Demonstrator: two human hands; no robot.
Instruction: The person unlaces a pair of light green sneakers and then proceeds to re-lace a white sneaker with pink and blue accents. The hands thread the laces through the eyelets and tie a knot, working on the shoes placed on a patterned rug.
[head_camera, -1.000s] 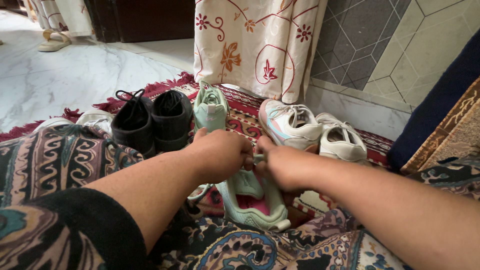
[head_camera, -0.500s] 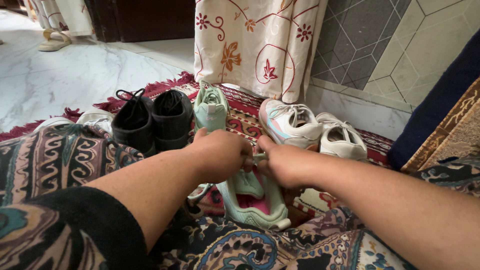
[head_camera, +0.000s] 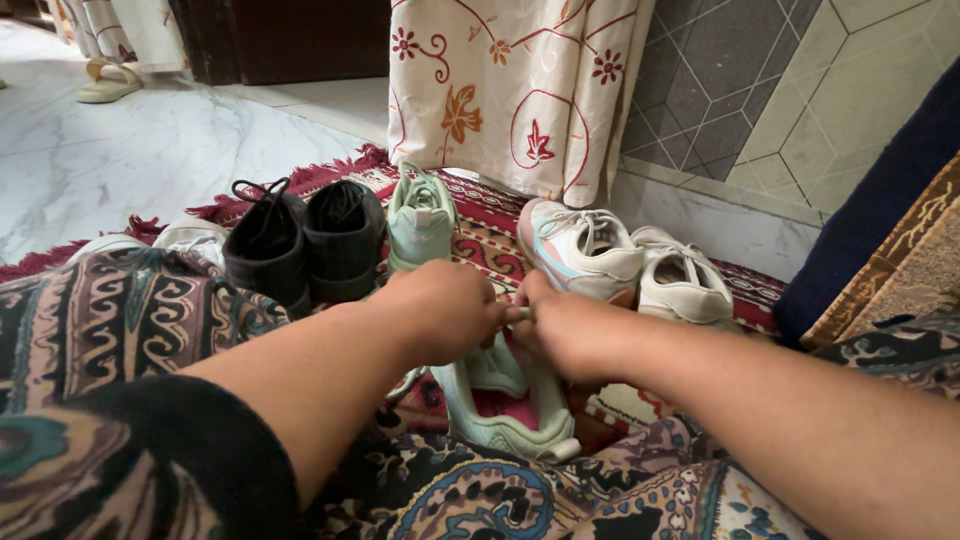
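Both hands have dropped slightly since the earlier frame. Left hand and right hand each pinch the lace over the mint sneaker, which lies on the rug, long axis running away from the person, heel nearest.

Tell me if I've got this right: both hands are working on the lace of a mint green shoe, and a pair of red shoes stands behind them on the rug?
Nearly. The head view shows both the left hand and right hand at the lace of the mint green shoe, but the pair behind them on the rug is black, not red.
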